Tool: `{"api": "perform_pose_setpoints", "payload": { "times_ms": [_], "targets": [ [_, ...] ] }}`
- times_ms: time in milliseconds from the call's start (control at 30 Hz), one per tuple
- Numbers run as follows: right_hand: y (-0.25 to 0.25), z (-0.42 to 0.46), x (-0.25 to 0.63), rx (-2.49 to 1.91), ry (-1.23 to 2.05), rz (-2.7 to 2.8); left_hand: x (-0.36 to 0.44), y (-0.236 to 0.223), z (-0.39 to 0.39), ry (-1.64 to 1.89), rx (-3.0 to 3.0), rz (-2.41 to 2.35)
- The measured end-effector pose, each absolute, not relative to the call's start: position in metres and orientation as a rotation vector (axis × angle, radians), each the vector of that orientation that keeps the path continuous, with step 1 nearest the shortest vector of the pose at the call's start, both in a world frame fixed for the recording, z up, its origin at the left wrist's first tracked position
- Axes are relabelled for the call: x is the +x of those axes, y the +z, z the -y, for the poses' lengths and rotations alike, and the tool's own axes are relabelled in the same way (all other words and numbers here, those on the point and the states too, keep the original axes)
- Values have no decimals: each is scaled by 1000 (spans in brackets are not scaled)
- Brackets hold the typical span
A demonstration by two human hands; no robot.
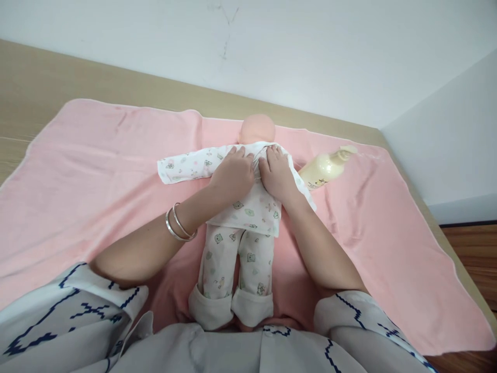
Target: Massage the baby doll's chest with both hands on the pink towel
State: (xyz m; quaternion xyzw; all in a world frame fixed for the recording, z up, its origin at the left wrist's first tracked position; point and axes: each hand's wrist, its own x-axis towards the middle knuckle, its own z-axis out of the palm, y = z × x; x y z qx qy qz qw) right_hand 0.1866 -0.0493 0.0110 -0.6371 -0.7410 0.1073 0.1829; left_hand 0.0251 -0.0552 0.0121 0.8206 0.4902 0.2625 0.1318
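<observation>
A baby doll [258, 128] lies on its back, its head pointing away from me and its face mostly hidden. It wears a white baby shirt [252, 207] printed with small animals, and matching trousers [223, 259] with the leg ends folded up. One shirt sleeve [186, 165] stretches out flat to the left. At the upper chest my left hand [234, 173] is closed on the shirt's fabric, with two silver bangles [179, 224] on that wrist. Close beside it, my right hand [278, 175] grips the shirt near the other shoulder. Between the thumbs the cloth is bunched.
A pale yellow pump bottle [324, 168] lies tilted to the right of the doll. Under everything spreads a pink blanket [116, 191] on a beige surface [97, 77]. Behind stands a white wall [310, 57]. Brown wood [471, 248] shows at the right edge.
</observation>
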Motion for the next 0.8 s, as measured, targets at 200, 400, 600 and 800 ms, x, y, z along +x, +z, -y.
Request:
{"api": "perform_pose_setpoints", "payload": {
  "times_ms": [200, 400, 600, 800],
  "targets": [
    [17, 64, 177, -1822, 267, 2229, 19, 7, 40, 755, 2254, -1437],
    [29, 97, 154, -1803, 134, 2273, 22, -27, 26, 846, 2413, -1486],
    [32, 87, 162, -1790, 251, 2152, 28, -37, 27, 983, 2228, -1613],
    [9, 53, 180, -1772, 305, 2112, 30, -38, 26, 961, 2211, -1624]
  ]
}}
